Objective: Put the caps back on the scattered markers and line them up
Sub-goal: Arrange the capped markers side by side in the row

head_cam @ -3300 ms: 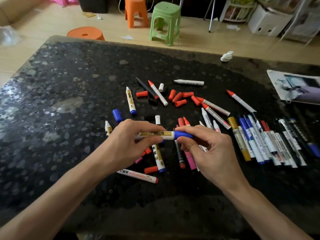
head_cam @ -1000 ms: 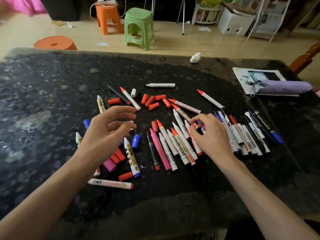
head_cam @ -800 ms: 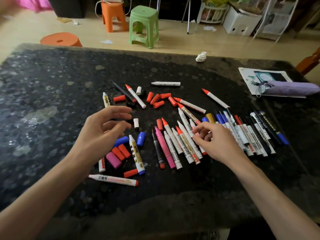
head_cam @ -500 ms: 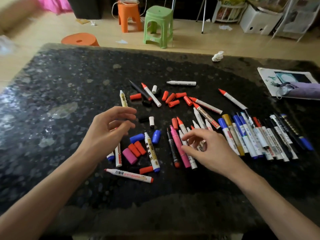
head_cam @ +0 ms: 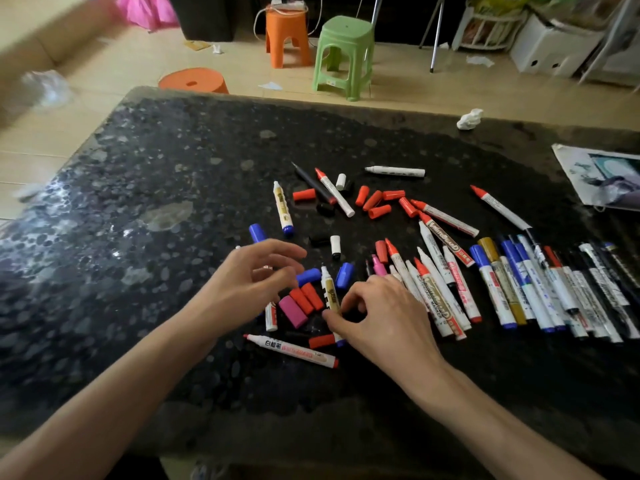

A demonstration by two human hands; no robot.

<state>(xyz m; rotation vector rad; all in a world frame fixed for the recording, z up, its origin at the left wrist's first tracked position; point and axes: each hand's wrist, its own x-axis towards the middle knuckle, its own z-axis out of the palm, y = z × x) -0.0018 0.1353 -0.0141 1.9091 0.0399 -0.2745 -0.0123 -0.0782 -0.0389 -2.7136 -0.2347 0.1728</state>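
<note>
The near ends of several uncapped markers [head_cam: 403, 271] are hidden under the right hand [head_cam: 384, 320]. Its thumb and forefinger are curled in from either side and pinched on a gold-labelled marker [head_cam: 328, 289]. This marker lies with its tip pointing away, on the black speckled table [head_cam: 166, 209]. Only a sliver of its blue end can be seen below the thumb, and its label cannot be read.

The left hand [head_cam: 249, 285] is held over the loose caps with fingers apart and loosely bent, and nothing is gripped. Whether the table is touched cannot be told. The upper part of a short white marker [head_cam: 271, 318] is covered by this hand. A small pinkish thing glimpsed between its fingers cannot be made out.

Two blue caps [head_cam: 308, 277], red caps [head_cam: 306, 299] and a pink cap [head_cam: 292, 311] are gathered between the hands.

To the right, a row of capped markers [head_cam: 519, 289] is laid side by side. Its far end is blurred near the frame edge, and the print there is illegible. A printed sheet [head_cam: 588, 174] is cut off at the right border.

"WHITEBOARD" can be read on a red-tipped marker [head_cam: 446, 241], and "WHITEBOARD MARKER" on another red-tipped marker [head_cam: 437, 299] beside the right hand. On the nearest marker [head_cam: 291, 351], black Chinese characters are printed, followed by pale red lettering too faint to read.
</note>
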